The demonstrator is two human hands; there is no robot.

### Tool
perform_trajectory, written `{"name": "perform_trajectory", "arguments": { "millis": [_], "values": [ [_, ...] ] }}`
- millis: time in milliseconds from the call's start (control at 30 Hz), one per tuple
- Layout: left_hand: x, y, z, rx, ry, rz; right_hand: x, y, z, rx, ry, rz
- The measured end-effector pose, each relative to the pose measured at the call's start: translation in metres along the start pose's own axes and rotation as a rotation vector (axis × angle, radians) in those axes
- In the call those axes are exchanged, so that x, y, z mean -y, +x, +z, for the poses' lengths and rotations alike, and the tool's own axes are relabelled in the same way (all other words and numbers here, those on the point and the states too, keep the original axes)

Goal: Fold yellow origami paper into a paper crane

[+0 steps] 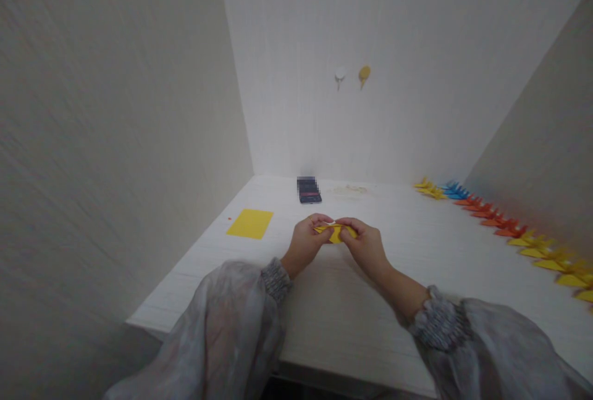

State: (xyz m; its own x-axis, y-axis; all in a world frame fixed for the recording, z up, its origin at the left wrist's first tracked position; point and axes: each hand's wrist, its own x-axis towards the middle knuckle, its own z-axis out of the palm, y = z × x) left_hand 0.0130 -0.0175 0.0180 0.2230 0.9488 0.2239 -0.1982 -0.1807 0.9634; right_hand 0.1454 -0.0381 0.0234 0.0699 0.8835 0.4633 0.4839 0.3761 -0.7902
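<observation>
A small folded piece of yellow paper [335, 233] is pinched between both hands just above the white table [324, 313]. My left hand [306, 244] grips its left end with curled fingers. My right hand [365, 242] grips its right end, thumb and fingers pressed on the fold. Both arms wear sheer grey sleeves with gathered cuffs.
A flat yellow paper sheet [251, 223] lies at the left of the table. A dark phone [309, 191] rests near the back wall. A row of folded paper figures [504, 227], yellow, blue and orange, lines the right wall. Two small hooks [352, 75] hang on the back wall.
</observation>
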Motion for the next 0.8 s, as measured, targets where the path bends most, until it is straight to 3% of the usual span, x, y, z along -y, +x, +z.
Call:
{"name": "perform_trajectory", "arguments": {
  "millis": [367,533,800],
  "values": [
    [0.005,-0.0026,0.0004,-0.035,0.151,0.116,0.002,0.0008,0.0045,0.022,0.308,0.142],
    [0.0055,-0.0035,0.0005,-0.038,0.224,0.149,-0.0014,0.0011,0.007,0.044,0.361,0.155],
    [0.0048,-0.0021,-0.0007,-0.035,0.166,0.125,-0.0038,-0.0007,0.0069,0.046,0.413,0.148]
  ]
}}
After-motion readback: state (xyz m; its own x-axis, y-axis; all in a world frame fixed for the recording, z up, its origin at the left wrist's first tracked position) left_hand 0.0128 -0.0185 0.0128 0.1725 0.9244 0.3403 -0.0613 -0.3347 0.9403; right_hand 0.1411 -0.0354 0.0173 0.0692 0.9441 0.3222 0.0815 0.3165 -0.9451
